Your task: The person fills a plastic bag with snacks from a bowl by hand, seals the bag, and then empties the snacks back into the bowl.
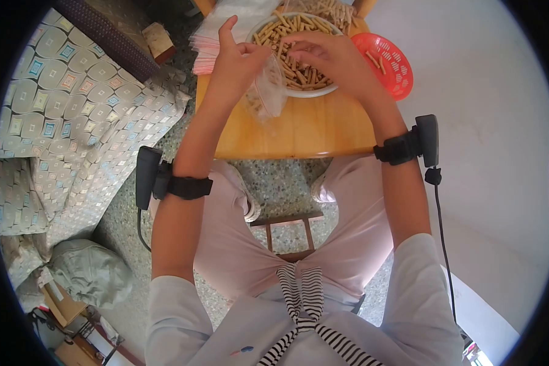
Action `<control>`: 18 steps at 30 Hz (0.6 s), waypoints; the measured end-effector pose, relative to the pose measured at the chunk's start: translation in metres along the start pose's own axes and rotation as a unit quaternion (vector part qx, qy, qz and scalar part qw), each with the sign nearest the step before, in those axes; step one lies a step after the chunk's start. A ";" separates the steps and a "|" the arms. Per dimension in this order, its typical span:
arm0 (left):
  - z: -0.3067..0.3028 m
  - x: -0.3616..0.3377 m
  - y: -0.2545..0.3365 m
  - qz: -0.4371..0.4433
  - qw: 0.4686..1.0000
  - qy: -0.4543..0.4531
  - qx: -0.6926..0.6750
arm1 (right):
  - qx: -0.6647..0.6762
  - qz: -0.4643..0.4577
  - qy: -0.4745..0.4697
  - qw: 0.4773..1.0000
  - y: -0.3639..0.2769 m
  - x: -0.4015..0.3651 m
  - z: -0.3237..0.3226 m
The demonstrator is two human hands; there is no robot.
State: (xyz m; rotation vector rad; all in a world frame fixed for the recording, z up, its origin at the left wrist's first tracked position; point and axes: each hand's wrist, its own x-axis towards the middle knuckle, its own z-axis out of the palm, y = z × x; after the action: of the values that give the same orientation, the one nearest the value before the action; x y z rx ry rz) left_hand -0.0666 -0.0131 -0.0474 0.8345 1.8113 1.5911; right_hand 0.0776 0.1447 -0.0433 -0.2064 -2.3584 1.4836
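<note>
A clear zip-lock bag [268,91] hangs from my left hand [241,61], pinched between thumb and fingers at its upper edge, with one finger raised. A few short pieces show faintly inside the bag. My right hand [332,58] is over a white bowl [314,94] heaped with short brown sticks [305,76]. The fingers of that hand are curved and apart, and no held stick can be made out. The bag hangs beside the bowl's near left rim, above the wooden table [299,134].
Flat plastic bags with red edges [206,52] are stacked left of the bowl. On the right a red perforated basket [402,70] holds a few sticks. Another filled clear bag [332,11] lies behind the bowl. Patterned cloth [73,116] covers furniture at left; a white wall [482,122] stands at right.
</note>
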 end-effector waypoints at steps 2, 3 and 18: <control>0.005 0.003 -0.007 0.035 0.996 0.042 0.077 | -0.143 0.014 0.033 0.989 0.019 0.000 -0.008; 0.007 0.002 -0.002 0.035 0.996 0.041 0.077 | -0.144 0.014 0.034 0.989 0.026 0.001 -0.009; -0.003 0.001 0.005 0.088 0.996 0.019 -0.007 | -0.479 -0.066 0.097 0.870 0.025 0.005 0.006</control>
State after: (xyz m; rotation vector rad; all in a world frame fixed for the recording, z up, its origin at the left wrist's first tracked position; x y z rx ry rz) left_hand -0.0691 -0.0135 -0.0421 0.9876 1.7920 1.7379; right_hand 0.0691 0.1528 -0.0671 -0.3921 -2.6450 0.1042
